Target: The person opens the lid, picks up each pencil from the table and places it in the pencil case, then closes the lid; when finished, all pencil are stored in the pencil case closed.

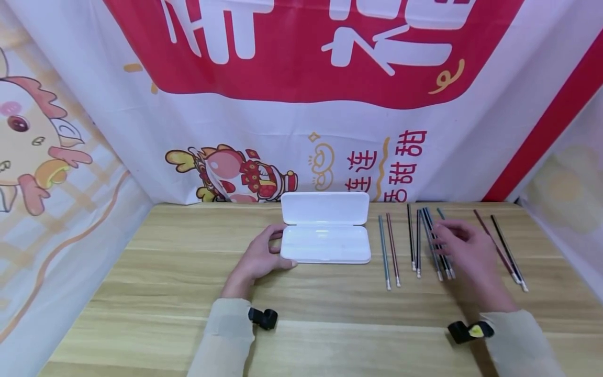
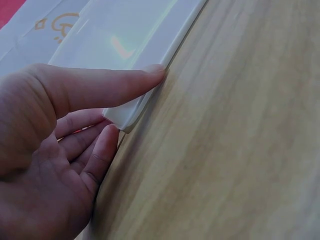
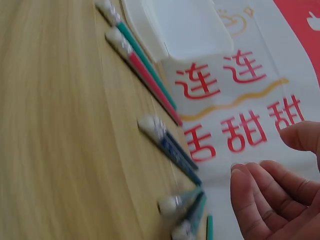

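A white pencil case (image 1: 326, 245) lies on the table with its hinged lid (image 1: 325, 208) raised at the back; no pencil shows inside it. My left hand (image 1: 264, 254) holds the case by its left end. In the left wrist view the thumb (image 2: 115, 86) lies along the front rim and the other fingers touch the end wall. My right hand (image 1: 464, 251) is above the pencils to the right, fingers loosely bent, nothing between them. Below and beside it several eraser-tipped pencils (image 1: 430, 243) lie in a loose row; the hand hides some of them.
A blue-green pencil (image 1: 384, 254) and a red pencil (image 1: 393, 251) lie just right of the case. Farther right are another red pencil (image 1: 494, 243) and a black pencil (image 1: 507, 251). A printed cloth (image 1: 264, 115) hangs along the back edge of the wooden table (image 1: 330, 324).
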`<state>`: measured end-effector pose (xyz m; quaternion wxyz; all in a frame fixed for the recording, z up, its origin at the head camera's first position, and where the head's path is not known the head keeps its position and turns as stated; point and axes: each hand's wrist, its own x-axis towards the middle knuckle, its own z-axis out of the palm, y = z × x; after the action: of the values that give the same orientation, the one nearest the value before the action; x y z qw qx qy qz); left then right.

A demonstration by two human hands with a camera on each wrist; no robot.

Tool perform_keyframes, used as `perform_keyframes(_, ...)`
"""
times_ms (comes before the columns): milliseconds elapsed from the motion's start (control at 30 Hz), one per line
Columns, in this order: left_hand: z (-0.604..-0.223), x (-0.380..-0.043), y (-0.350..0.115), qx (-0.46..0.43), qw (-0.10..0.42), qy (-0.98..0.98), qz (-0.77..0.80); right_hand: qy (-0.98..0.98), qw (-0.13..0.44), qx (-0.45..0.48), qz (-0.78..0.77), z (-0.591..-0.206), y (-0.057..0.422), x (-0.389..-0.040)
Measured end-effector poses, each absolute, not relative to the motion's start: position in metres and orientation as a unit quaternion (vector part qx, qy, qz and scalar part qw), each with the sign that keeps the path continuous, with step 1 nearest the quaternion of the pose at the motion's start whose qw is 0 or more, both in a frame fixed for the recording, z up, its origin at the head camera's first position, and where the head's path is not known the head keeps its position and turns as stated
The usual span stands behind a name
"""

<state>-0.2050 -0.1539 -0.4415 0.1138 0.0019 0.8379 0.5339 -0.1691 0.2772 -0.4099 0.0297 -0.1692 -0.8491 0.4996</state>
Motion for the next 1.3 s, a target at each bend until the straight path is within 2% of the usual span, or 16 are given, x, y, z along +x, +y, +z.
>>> perform_keyframes(367,-0.44,-0.204,-0.152,0.001,0.116,0.835,0.538,-0.784,0.058,-0.169,0.595,-0.42,0.358,-0.139)
perform_keyframes(667,-0.439,-0.205,-0.15,0.006,0.118,0.836,0.536,-0.782,0.108,-0.284,0.545,-0.427,0.412,-0.123)
perform_keyframes(867,-0.441,-0.206,-0.15,0.01,0.115,0.836,0.536,-0.778,0.081,-0.33,0.529,-0.436,0.432,-0.123)
perform_keyframes(1300,-0.433,-0.21,-0.153,-0.017,0.11,0.853,0.51,-0.819,0.004,-0.358,0.448,-0.442,0.438,-0.127)
